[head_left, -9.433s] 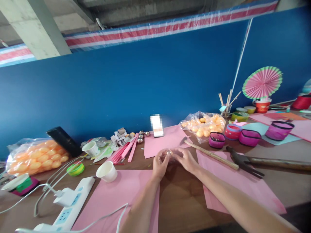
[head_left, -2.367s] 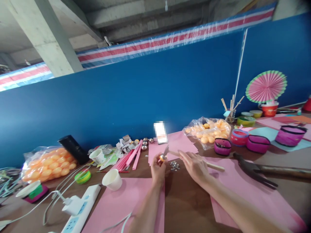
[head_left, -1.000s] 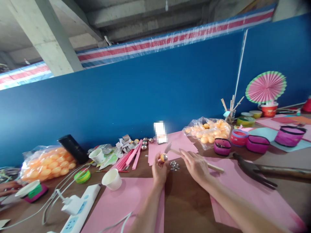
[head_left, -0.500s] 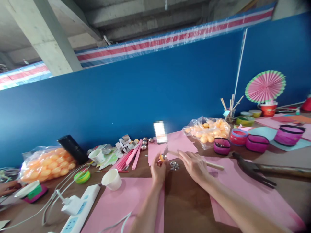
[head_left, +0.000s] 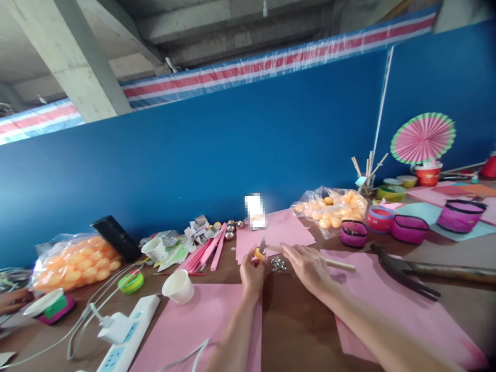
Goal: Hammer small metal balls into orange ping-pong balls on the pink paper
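My left hand [head_left: 252, 271] is closed around an orange ball [head_left: 259, 253], its fingertips pinching the sides. My right hand [head_left: 310, 264] grips a small hammer [head_left: 337, 264] by its pale wooden handle, whose end sticks out to the right past the palm. The grey metal head is at the ball's top right; whether it touches is too small to tell. Between the hands, small shiny silver pieces [head_left: 278, 264] lie in a pile on the brown table [head_left: 294, 320]. Behind my left hand, several shiny silver-covered balls [head_left: 230, 235] sit together.
A bag of orange balls [head_left: 341, 209] lies behind my right hand, another bag [head_left: 83, 261] far left. Large hammer [head_left: 406, 271], purple containers [head_left: 411, 230] stand right; white cup [head_left: 178, 287], power strip [head_left: 127, 336] and cables left. Another person's hand [head_left: 15, 299] shows at the left edge.
The small hammer's head has shifted slightly left, towards the ball, and my right hand has moved slightly left with it. My left hand stays almost in place around the ball.
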{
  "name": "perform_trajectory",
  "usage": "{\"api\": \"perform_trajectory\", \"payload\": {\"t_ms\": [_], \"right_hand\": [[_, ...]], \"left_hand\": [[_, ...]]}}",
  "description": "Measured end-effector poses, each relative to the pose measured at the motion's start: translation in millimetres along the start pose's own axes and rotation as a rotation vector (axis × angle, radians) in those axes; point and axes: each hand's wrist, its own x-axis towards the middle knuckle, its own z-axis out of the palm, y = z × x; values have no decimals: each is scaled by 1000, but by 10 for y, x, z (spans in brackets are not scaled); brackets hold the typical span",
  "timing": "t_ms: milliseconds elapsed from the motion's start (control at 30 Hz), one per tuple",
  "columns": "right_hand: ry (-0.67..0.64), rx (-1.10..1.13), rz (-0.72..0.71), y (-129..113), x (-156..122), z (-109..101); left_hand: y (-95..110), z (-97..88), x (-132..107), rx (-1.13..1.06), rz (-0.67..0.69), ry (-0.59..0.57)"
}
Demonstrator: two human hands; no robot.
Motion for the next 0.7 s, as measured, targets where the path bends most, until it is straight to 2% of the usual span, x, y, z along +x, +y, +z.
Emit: {"api": "perform_trajectory", "payload": {"t_ms": [167,300,433,567,700], "right_hand": [[-23,31,18,-10,-7,3],[-49,31,13,-12,-9,9],[-15,39,19,-8,-8,3],[-3,24,7,-4,-3,-7],[9,33,20,2,2,-14]], "left_hand": [[-7,9,-8,10,15,-22],[9,9,2,1,-25,-32],[58,-2,-2,25,-1,-32],[105,-9,-22,45,-43,-40],[102,-6,-16,-39,-51,-42]]}}
